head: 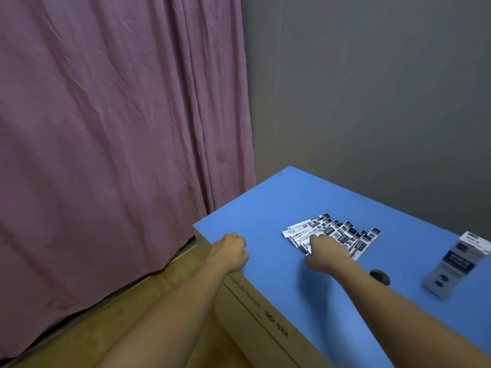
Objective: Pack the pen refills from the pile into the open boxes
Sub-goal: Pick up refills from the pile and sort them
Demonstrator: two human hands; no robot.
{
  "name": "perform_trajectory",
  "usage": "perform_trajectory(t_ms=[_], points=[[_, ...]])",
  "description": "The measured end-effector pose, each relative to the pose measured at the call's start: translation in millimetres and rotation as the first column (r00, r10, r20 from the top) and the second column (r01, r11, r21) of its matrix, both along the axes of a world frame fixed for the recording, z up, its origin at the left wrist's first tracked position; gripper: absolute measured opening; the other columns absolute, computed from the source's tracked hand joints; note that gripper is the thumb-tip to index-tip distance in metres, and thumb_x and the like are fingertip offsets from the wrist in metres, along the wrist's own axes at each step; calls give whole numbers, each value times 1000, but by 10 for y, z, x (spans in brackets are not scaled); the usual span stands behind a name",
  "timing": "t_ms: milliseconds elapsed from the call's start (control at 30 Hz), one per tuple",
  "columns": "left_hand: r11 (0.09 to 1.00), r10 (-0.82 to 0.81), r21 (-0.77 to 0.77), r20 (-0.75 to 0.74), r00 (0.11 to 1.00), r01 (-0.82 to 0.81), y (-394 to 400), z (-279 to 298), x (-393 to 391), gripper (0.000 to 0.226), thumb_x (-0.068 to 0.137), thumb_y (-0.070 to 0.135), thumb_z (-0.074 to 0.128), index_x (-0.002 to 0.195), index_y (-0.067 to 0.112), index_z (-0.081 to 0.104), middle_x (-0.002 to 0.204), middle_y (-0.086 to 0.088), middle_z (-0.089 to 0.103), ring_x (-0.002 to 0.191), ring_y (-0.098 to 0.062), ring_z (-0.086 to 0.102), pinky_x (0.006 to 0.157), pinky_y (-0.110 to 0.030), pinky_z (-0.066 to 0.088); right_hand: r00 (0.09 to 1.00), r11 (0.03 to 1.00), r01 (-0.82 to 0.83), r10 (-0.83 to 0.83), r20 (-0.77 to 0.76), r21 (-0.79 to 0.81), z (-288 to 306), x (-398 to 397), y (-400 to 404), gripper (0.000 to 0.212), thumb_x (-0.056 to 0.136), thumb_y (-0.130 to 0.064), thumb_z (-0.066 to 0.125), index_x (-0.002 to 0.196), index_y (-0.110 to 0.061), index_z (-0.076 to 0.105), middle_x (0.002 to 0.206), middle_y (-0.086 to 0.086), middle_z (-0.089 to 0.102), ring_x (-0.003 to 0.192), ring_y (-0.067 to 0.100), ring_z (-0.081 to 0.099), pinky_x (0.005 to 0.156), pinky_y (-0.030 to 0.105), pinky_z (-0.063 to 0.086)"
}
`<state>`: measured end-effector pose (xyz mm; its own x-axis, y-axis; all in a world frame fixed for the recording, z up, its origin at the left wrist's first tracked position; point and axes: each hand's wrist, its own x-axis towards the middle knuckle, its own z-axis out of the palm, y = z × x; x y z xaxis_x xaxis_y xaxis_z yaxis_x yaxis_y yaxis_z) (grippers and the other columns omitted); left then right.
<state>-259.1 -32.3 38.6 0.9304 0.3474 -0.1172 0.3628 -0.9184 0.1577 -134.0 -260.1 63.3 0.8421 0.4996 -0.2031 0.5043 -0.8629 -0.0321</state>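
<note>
Where the right hand point(325, 251) rests, refills point(337, 232) lie.

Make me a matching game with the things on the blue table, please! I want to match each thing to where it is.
Things:
1. left hand
2. right hand
3. box
4. dark round object

Places:
A. at the table's right edge of the picture
B. on the pile of pen refills
C. beside the right forearm
D. near the table's left corner, fingers curled

Pairs: 1-D, 2-B, 3-A, 4-C
</note>
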Motion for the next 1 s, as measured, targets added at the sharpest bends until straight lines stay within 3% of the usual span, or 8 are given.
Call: perform_trajectory(t_ms=[267,500,633,867,1000], points=[[992,-95,-76,62,994,100,-19,35,805,35,97,30,45,125,14,60,129,-3,54,118,-25,54,93,-37,50,992,990,124,-126,21,66,16,448,-61,27,85,-23,51,111,-14,51,118,6,55,112,27,53,81,36,48],[950,-204,-201,172,964,237,-313,106,1523,35,93,30,50,125,20,62,121,1,62,115,-20,57,94,-35,49,976,951,173,-200,85,255,-151,665,-98,27,89,-21,50,114,-13,52,117,6,53,115,27,48,79,36,47],[933,-218,-239,218,951,268,-434,41,1794,30,92,30,53,119,22,65,111,5,65,104,-18,60,89,-33,49,937,879,268,-333,105,394,-307,702,-211,28,90,-21,51,117,-13,53,116,4,53,114,26,48,74,35,47],[898,-253,-308,221,942,313,-782,-340,1943,20,93,31,59,110,23,65,101,6,60,90,-13,53,76,-29,43,846,749,454,-532,30,482,-563,642,-490,31,90,-20,56,120,-13,57,115,5,56,113,28,49,77,37,47],[891,-232,-344,214,949,295,-987,-477,1980,16,95,29,54,105,20,64,102,4,60,95,-16,57,75,-32,47,796,675,519,-605,-9,523,-616,647,-591,33,87,-18,57,121,-15,57,113,4,58,111,27,51,83,43,51]])
